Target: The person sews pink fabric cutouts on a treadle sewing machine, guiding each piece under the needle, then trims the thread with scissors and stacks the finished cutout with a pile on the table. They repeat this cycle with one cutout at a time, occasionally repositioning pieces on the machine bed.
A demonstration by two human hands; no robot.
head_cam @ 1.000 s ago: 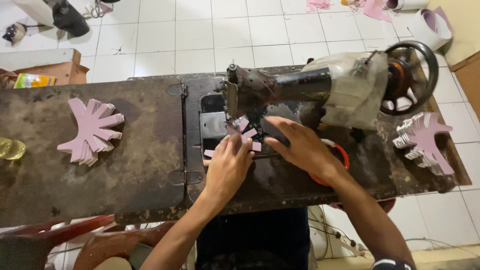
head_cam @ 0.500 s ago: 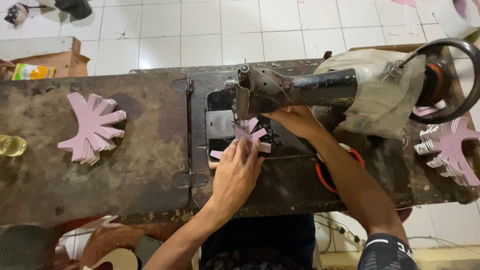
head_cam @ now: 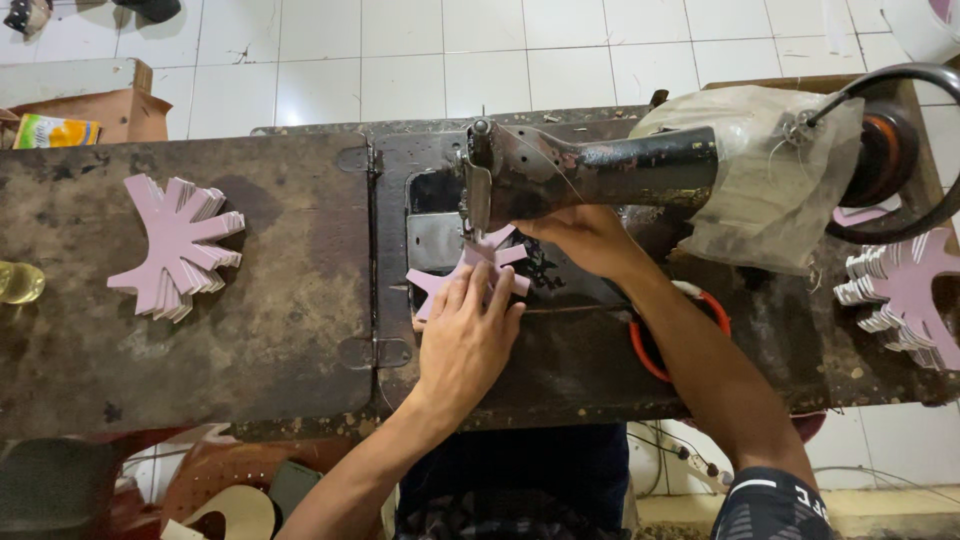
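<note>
We are looking straight down on a worn, dark desk (head_cam: pixel 250 330) with an old black sewing machine (head_cam: pixel 600 175) set into it, and we are watching both hands working at the needle end. The left hand (head_cam: pixel 465 340) is lying flat, palm down, fingers stretched forward and pressing on the near edge of a pink star-shaped piece (head_cam: pixel 470 265); its grip is open, nothing clasped, only pushing down. The right hand (head_cam: pixel 585 235) is reaching in from the right under the machine's arm, its fingertips touching the far right side of the same pink piece; we cannot tell whether that grip is pinching or just resting, since the machine's arm is hiding the fingers. The pink piece is sitting on the metal plate right under the needle, between the two hands. Off to the left, well apart, a stack of pink pieces (head_cam: pixel 180 245) is fanning out on the desk, and at the right edge another pile of pink pieces (head_cam: pixel 910 290) is lying beside the handwheel (head_cam: pixel 885 155). A sheet of clear plastic (head_cam: pixel 760 170) is draping over the machine's right end, and an orange ring (head_cam: pixel 650 345) is showing just beneath the right forearm. Beyond the desk we are seeing white floor tiles (head_cam: pixel 400 50) and a cardboard box (head_cam: pixel 110 110).
</note>
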